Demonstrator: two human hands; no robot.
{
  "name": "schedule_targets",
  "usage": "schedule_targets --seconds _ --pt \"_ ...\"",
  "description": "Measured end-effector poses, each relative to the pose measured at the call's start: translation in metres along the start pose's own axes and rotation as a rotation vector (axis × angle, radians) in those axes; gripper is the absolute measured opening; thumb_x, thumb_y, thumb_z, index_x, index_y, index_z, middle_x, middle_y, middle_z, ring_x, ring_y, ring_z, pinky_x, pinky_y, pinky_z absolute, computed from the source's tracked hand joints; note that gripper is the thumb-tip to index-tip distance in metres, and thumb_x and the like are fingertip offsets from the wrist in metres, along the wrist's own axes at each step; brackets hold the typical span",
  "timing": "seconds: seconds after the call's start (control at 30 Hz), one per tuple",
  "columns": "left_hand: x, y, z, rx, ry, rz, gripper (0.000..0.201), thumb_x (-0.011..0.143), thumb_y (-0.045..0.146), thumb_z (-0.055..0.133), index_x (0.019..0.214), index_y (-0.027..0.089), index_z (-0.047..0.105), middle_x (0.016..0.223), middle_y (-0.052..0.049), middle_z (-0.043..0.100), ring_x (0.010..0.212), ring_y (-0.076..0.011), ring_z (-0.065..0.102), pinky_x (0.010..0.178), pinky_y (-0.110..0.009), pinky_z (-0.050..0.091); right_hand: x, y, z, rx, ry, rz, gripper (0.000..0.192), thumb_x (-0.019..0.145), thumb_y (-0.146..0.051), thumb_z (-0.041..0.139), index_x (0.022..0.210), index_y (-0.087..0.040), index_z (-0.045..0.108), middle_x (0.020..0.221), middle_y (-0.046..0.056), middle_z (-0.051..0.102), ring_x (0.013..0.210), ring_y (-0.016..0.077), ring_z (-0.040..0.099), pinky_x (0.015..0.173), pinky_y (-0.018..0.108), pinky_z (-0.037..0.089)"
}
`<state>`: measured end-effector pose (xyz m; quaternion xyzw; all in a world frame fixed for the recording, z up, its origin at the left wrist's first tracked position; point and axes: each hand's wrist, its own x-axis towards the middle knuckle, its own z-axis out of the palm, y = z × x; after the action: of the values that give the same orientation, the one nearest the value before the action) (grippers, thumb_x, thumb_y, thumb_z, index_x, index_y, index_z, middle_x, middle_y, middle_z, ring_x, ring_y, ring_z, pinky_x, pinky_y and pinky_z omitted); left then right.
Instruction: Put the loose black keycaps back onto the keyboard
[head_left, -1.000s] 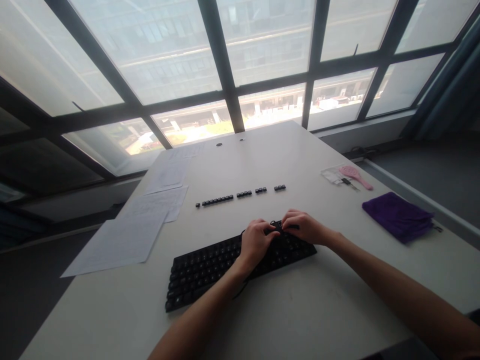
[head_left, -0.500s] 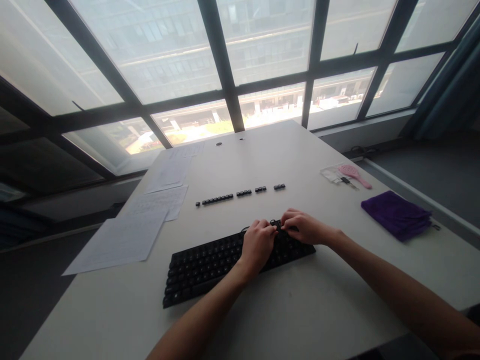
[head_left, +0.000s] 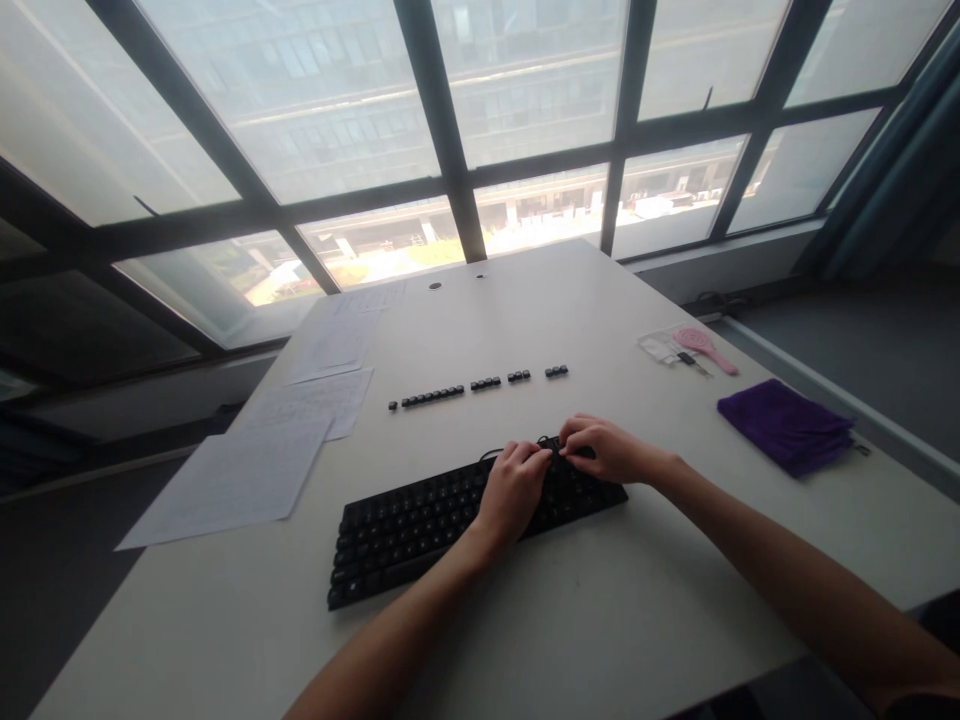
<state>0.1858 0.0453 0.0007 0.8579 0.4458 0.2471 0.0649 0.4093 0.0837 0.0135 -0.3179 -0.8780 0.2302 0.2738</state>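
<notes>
Both hands, left hand [head_left: 512,487] and right hand [head_left: 604,450], rest on the keyboard [head_left: 420,520] near the bench's front edge; whether their curled fingers pinch anything, I cannot tell.

Left hand [head_left: 512,487] and right hand [head_left: 604,450] on black keyboard [head_left: 420,525], fingertips meeting at far edge; loose keycaps [head_left: 480,385] in row beyond.

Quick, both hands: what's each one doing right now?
Left hand: resting on the keyboard, grip cannot be told.
Right hand: fingers curled at the keyboard's far edge, contents hidden.
</notes>
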Motion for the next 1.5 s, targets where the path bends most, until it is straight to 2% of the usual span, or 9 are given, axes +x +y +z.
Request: schedule_targets --seconds 0.27,0.4,0.7,1.0,1.23,1.3,1.37,1.43,1.5 --pt "0.003 -0.005 0.000 -0.237 0.083 -0.155 0.012 0.095 0.019 0.065 0.102 0.021 0.074 0.098 -0.005 0.071 0.096 -0.0214 0.061 0.093 -0.036 0.050 0.000 -0.001 -0.002 0.005 -0.010 0.002 0.013 0.087 -0.011 0.067 0.086 -0.022 0.075 0.097 0.006 0.069 0.095 0.0216 0.062 0.087 0.036 0.051" --pt "0.004 -0.005 -0.001 -0.256 0.067 -0.183 0.012 0.094 0.020 0.066 0.102 0.021 0.076 0.097 -0.004 0.073 0.096 -0.0217 0.060 0.093 -0.036 0.049 0.000 -0.003 -0.003 0.012 -0.018 0.005 0.013 0.087 -0.010 0.067 0.086 -0.021 0.075 0.096 0.006 0.069 0.095 0.0216 0.062 0.087 0.035 0.052" --pt "0.008 0.002 -0.001 -0.134 0.009 -0.149 0.016 0.096 0.021 0.061 0.102 0.020 0.075 0.094 -0.006 0.069 0.094 -0.0232 0.061 0.091 -0.037 0.051 0.000 -0.003 -0.004 0.025 -0.007 -0.004 0.014 0.087 -0.010 0.067 0.086 -0.021 0.075 0.095 0.006 0.070 0.093 0.0211 0.063 0.086 0.035 0.052" --pt "0.009 0.001 -0.004 -0.154 -0.024 -0.181 0.011 0.095 0.020 0.063 0.100 0.019 0.073 0.096 -0.006 0.069 0.094 -0.0223 0.062 0.090 -0.036 0.050 0.000 -0.003 -0.004 0.007 -0.023 0.000 0.013 0.088 -0.011 0.066 0.087 -0.021 0.074 0.096 0.005 0.069 0.095 0.0210 0.062 0.088 0.035 0.052" --pt "0.018 0.017 -0.007 0.179 -0.153 -0.055 0.021 0.098 0.014 0.054 0.085 0.017 0.069 0.089 -0.008 0.062 0.087 -0.0236 0.058 0.082 -0.036 0.051 -0.001 -0.002 -0.003 -0.008 -0.024 -0.011 0.015 0.086 -0.008 0.067 0.086 -0.021 0.074 0.095 0.005 0.069 0.094 0.0211 0.062 0.087 0.034 0.052" --pt "0.016 0.018 -0.007 0.252 -0.180 -0.002 0.020 0.098 0.011 0.052 0.090 0.015 0.069 0.092 -0.010 0.062 0.088 -0.0244 0.057 0.082 -0.036 0.051 -0.002 -0.002 -0.002 -0.014 -0.022 -0.008 0.016 0.086 -0.008 0.067 0.087 -0.021 0.075 0.096 0.005 0.068 0.095 0.0211 0.062 0.087 0.034 0.051" --pt "0.012 0.016 -0.006 0.295 -0.180 0.059 0.017 0.099 0.013 0.052 0.106 0.013 0.068 0.100 -0.011 0.062 0.093 -0.0261 0.057 0.085 -0.038 0.051 -0.003 -0.003 -0.001 -0.025 -0.021 0.003 0.015 0.087 -0.009 0.066 0.088 -0.021 0.075 0.096 0.006 0.068 0.095 0.0210 0.061 0.087 0.033 0.051" --pt "0.006 0.013 -0.006 0.323 -0.175 0.109 0.026 0.100 0.018 0.053 0.123 0.010 0.062 0.109 -0.014 0.063 0.100 -0.0280 0.056 0.088 -0.041 0.050 -0.003 -0.004 -0.001 -0.039 -0.023 0.019 0.013 0.088 -0.011 0.067 0.087 -0.021 0.075 0.096 0.006 0.067 0.095 0.0209 0.060 0.086 0.033 0.050" --pt "0.002 0.012 -0.006 0.353 -0.187 0.140 0.033 0.101 0.023 0.054 0.130 0.009 0.058 0.114 -0.015 0.062 0.105 -0.0295 0.055 0.088 -0.042 0.050 -0.002 -0.004 -0.001 -0.048 -0.032 0.034 0.011 0.089 -0.013 0.067 0.085 -0.020 0.075 0.096 0.006 0.066 0.094 0.0206 0.060 0.087 0.034 0.050"
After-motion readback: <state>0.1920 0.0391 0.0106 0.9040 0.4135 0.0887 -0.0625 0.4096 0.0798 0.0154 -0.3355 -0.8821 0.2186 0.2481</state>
